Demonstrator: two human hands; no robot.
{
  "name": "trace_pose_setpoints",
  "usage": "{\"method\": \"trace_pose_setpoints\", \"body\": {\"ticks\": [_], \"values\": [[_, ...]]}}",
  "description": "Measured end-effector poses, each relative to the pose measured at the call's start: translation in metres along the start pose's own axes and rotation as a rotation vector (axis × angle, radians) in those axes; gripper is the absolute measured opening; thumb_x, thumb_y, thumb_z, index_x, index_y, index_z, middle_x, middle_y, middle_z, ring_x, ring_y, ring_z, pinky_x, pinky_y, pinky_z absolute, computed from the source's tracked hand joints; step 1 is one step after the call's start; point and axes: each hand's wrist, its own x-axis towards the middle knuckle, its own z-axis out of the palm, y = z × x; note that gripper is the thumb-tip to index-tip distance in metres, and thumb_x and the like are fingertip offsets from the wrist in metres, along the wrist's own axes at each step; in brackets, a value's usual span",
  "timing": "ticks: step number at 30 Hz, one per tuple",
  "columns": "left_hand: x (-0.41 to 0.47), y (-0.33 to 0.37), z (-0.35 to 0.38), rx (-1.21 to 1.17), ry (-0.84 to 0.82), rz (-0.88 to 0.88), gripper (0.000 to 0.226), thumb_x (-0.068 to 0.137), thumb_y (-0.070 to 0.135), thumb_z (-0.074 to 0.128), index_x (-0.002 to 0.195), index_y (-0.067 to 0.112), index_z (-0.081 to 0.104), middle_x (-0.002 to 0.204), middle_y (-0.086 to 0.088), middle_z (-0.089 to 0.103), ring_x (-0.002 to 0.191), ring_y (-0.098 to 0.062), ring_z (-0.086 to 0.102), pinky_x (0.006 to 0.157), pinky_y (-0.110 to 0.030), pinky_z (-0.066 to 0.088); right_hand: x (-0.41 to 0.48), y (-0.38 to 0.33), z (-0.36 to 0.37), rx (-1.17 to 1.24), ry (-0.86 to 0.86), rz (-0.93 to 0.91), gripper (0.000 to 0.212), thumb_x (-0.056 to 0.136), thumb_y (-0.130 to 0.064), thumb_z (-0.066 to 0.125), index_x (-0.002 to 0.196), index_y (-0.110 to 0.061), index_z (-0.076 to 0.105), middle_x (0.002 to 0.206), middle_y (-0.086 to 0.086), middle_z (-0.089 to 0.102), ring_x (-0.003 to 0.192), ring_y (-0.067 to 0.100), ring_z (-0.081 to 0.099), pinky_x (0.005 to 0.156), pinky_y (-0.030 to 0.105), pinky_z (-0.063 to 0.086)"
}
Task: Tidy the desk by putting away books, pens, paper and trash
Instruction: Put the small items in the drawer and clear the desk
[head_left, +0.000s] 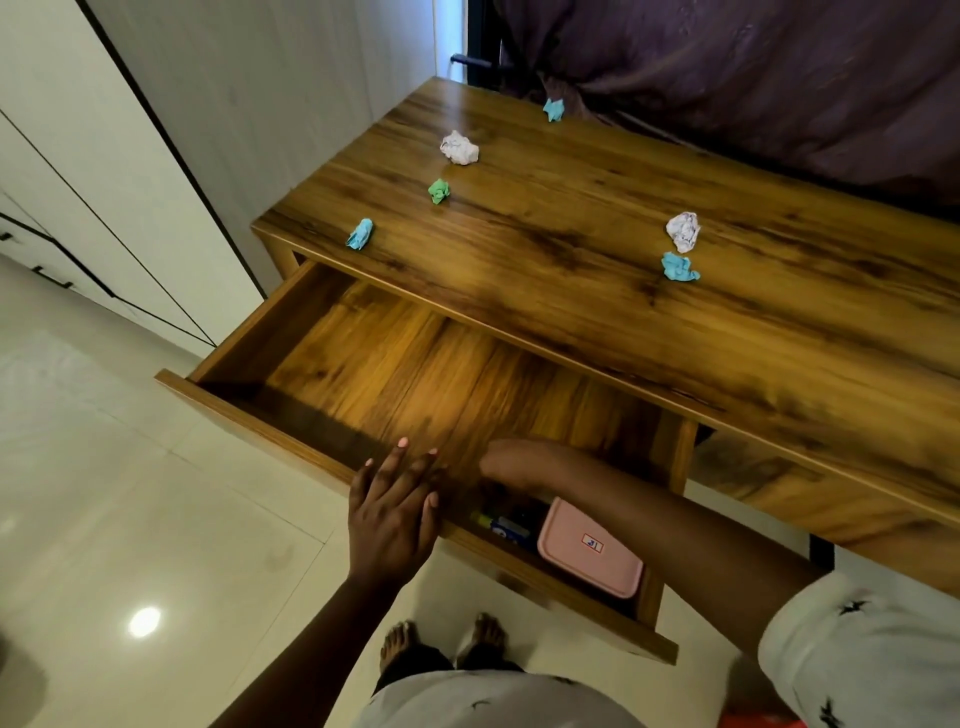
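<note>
While the straight, spread fingers (402, 457) of the left hand (395, 512) are lying over the drawer (249, 332) front, the right hand (511, 462) is reaching inside, fingers hidden. The pens (506, 525) are lying at 9 o'clock of a pink case (587, 556); paper balls (459, 147) are dotting the desk (571, 218).

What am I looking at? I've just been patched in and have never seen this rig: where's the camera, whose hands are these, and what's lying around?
There is no robot: a person is working with bare hands, and the single picture comes from a camera on their head, looking down. The left hand lies with straight fingers on the front edge of the open drawer. The right hand reaches down into it; its fingers are hidden, so I cannot tell if it holds anything. Inside are a pink case and what look like pens. On the desk lie six crumpled paper balls: two white, three blue, one green.
</note>
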Motion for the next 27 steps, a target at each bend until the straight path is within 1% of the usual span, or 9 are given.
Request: {"method": "trace_pose_setpoints", "body": {"ticks": [3,6,8,11,14,16,19,22,27], "values": [[0.001,0.001,-0.001,-0.005,-0.003,-0.006,0.046,0.099,0.036,0.027,0.115,0.021,0.068,0.132,0.004,0.058,0.137,-0.023,0.036,0.106,-0.047,0.028,-0.002,-0.002,-0.003,-0.049,0.034,-0.008,0.020,0.089,-0.009,0.054,0.108,-0.007,0.060,0.110,0.013,0.058,0.097,0.027,0.057,0.078,0.038,0.049],[0.001,0.000,-0.002,-0.008,-0.023,-0.009,0.047,0.099,0.037,0.025,0.120,0.022,0.065,0.133,0.004,0.057,0.138,-0.022,0.035,0.107,-0.046,0.026,-0.002,-0.006,0.002,-0.093,-0.039,-0.022,0.023,0.090,-0.007,0.054,0.112,-0.008,0.061,0.112,0.013,0.060,0.098,0.027,0.059,0.073,0.035,0.047],[0.001,0.001,-0.003,-0.011,-0.052,-0.018,0.048,0.100,0.038,0.024,0.125,0.023,0.061,0.134,0.004,0.056,0.138,-0.021,0.034,0.108,-0.046,0.025,-0.005,-0.007,0.002,-0.039,0.010,0.003,0.026,0.089,-0.009,0.055,0.114,-0.012,0.062,0.113,0.012,0.060,0.103,0.027,0.058,0.078,0.034,0.049],[0.002,0.000,-0.006,-0.036,-0.101,-0.027,0.048,0.100,0.041,0.025,0.131,0.022,0.055,0.137,0.005,0.053,0.138,-0.018,0.033,0.109,-0.043,0.023,-0.025,-0.012,-0.004,0.125,0.351,0.114,0.034,0.092,-0.015,0.050,0.126,-0.023,0.054,0.127,0.004,0.052,0.123,0.022,0.043,0.099,0.037,0.040],[0.001,-0.007,-0.013,-0.080,-0.111,0.006,0.047,0.099,0.042,0.029,0.136,0.021,0.049,0.140,0.005,0.049,0.136,-0.012,0.036,0.110,-0.038,0.023,-0.050,-0.035,0.013,0.366,0.784,0.299,0.035,0.097,-0.032,0.039,0.130,-0.026,0.049,0.131,-0.003,0.051,0.123,0.016,0.045,0.097,0.032,0.039],[-0.001,-0.015,-0.017,-0.086,-0.095,0.026,0.046,0.099,0.040,0.031,0.136,0.018,0.050,0.140,0.003,0.050,0.135,-0.012,0.038,0.109,-0.038,0.028,-0.059,-0.059,0.043,0.385,0.904,0.412,0.044,0.097,-0.045,0.030,0.128,-0.023,0.052,0.128,-0.002,0.058,0.119,0.017,0.054,0.092,0.034,0.047],[-0.002,-0.020,-0.015,-0.034,-0.080,0.079,0.044,0.100,0.038,0.029,0.135,0.021,0.049,0.142,0.002,0.048,0.138,-0.015,0.035,0.110,-0.041,0.026,-0.063,-0.092,0.084,0.358,0.720,0.506,0.064,0.095,-0.059,0.019,0.135,-0.018,0.048,0.137,0.002,0.053,0.128,0.022,0.050,0.106,0.044,0.038],[-0.001,-0.020,-0.007,0.001,-0.055,0.106,0.043,0.100,0.038,0.024,0.136,0.025,0.045,0.143,0.002,0.044,0.139,-0.021,0.033,0.110,-0.045,0.022,-0.058,-0.098,0.093,0.279,0.708,0.534,0.072,0.093,-0.063,0.019,0.142,-0.013,0.040,0.145,0.006,0.043,0.136,0.024,0.038,0.109,0.049,0.020],[0.015,-0.022,0.004,0.010,-0.059,0.144,0.048,0.100,0.043,0.021,0.140,0.024,0.041,0.148,0.000,0.038,0.144,-0.023,0.022,0.113,-0.044,0.015,-0.051,-0.081,0.081,0.247,0.713,0.591,0.076,0.092,-0.065,0.019,0.143,-0.011,0.037,0.148,0.009,0.038,0.138,0.026,0.036,0.108,0.050,0.021]]}}
